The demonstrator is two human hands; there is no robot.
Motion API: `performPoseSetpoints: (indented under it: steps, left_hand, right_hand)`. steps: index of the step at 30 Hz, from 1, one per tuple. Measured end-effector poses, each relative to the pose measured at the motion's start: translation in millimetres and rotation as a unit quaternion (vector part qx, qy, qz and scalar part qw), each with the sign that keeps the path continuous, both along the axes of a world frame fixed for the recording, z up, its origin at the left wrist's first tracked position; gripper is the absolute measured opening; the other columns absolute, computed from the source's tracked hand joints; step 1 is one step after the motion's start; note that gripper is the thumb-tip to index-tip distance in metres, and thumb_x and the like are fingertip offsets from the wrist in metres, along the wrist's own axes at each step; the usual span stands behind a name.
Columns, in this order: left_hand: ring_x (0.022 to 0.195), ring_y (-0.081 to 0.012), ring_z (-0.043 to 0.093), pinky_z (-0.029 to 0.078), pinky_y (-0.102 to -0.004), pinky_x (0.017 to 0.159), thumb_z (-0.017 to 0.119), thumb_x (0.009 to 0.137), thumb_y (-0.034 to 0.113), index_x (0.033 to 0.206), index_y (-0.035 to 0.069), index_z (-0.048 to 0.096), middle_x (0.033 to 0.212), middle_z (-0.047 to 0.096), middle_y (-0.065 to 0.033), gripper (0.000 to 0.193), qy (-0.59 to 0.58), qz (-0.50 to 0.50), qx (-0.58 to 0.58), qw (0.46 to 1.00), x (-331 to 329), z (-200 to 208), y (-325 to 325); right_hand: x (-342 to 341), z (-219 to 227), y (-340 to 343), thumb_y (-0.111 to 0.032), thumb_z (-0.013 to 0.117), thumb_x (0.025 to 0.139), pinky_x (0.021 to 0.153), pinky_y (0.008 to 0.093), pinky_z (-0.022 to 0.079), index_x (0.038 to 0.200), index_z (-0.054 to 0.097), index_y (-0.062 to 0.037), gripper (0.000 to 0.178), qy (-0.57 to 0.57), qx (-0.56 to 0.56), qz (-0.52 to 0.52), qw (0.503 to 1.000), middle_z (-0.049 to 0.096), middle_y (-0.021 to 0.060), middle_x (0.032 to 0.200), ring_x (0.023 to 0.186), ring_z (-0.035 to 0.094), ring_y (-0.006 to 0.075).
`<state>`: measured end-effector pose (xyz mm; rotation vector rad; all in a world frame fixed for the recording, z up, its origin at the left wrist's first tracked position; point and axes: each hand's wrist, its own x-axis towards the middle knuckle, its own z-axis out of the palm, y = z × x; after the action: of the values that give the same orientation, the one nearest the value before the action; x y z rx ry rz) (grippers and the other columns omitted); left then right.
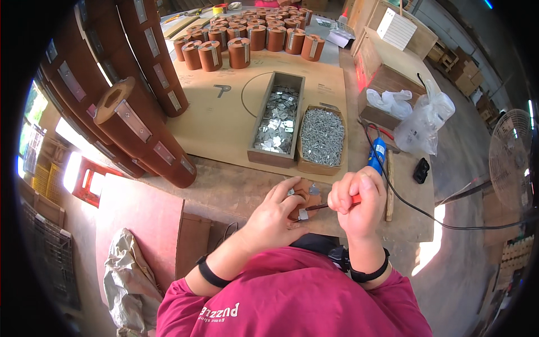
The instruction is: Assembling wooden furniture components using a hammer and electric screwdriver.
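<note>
- One workshop room, with cartons [469,73] and a round fan [510,147] at right.
- A worn wooden workbench [224,182], partly covered by flat cardboard [208,132].
- Many brown cylinders [257,38] standing at the cardboard's far end.
- A long wooden tray [270,159] of metal plates, beside a box [317,167] of screws.
- Left hand [275,210], fingers and thumb clasping a brown piece [314,200] at the bench's near edge.
- Right hand [359,202], fist wrapped around a red-handled screwdriver [356,199], its shaft reaching the piece.

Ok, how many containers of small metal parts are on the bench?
2: the long box of metal plates beyond the left hand, and the shorter box of screws right of it. Others may be hidden.
</note>
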<state>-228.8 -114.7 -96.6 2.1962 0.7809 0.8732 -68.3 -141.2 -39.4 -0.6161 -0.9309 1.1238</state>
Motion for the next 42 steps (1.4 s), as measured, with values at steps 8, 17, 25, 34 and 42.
performPoseSetpoints:
  steps: [8, 17, 25, 34, 42]
  left_hand:
    - [0.101, -0.035, 0.052, 0.046, -0.0374, 0.083, 0.075, 0.059, 0.012, 0.09, -0.001, 0.059, 0.121, 0.044, -0.0207, 0.037, -0.029, 0.083, 0.039, 0.995, 11, -19, -9]
    - [0.092, -0.031, 0.057, 0.048, -0.0346, 0.077, 0.075, 0.06, 0.012, 0.088, 0.0, 0.06, 0.123, 0.044, -0.0192, 0.035, -0.03, 0.073, 0.031, 0.996, 7, -20, -6]
    - [0.095, -0.0308, 0.056, 0.047, -0.0359, 0.079, 0.076, 0.058, 0.012, 0.087, 0.001, 0.061, 0.122, 0.045, -0.0183, 0.035, -0.031, 0.075, 0.015, 0.997, 7, -19, -6]
    - [0.098, -0.0326, 0.055, 0.047, -0.0367, 0.08, 0.075, 0.058, 0.012, 0.088, 0.002, 0.061, 0.122, 0.045, -0.0175, 0.034, -0.028, 0.074, 0.004, 0.997, 6, -17, -6]
    - [0.098, -0.0323, 0.055, 0.047, -0.037, 0.08, 0.074, 0.059, 0.012, 0.089, 0.004, 0.061, 0.122, 0.046, -0.0168, 0.034, -0.028, 0.078, 0.023, 0.996, 6, -18, -6]
  right_hand:
    - [-6, -6, 1, -0.013, 0.038, 0.091, 0.041, 0.0246, 0.029, 0.07, 0.036, -0.0055, 0.022, -0.011, 0.011, 0.006, 1.0, 0.041, 0.0056, 0.05, 0.041, 0.032, 0.0093]
    - [-11, -2, 4, -0.014, 0.04, 0.092, 0.041, 0.0233, 0.03, 0.071, 0.037, -0.0058, 0.023, -0.049, -0.008, -0.019, 0.999, 0.041, 0.0031, 0.052, 0.043, 0.034, 0.008]
    - [-13, -4, 3, -0.019, 0.04, 0.094, 0.042, 0.0229, 0.031, 0.073, 0.038, -0.0061, 0.024, -0.044, 0.008, -0.03, 0.999, 0.041, 0.0031, 0.054, 0.044, 0.034, 0.0083]
    - [-20, -2, -1, -0.02, 0.042, 0.093, 0.045, 0.0221, 0.032, 0.075, 0.038, -0.0049, 0.024, -0.065, 0.01, -0.035, 0.997, 0.043, 0.0036, 0.058, 0.048, 0.036, 0.0081]
    - [-6, -4, 3, -0.018, 0.042, 0.092, 0.046, 0.0215, 0.032, 0.075, 0.041, -0.0024, 0.023, -0.126, 0.048, 0.11, 0.985, 0.044, 0.0039, 0.06, 0.051, 0.037, 0.0074]
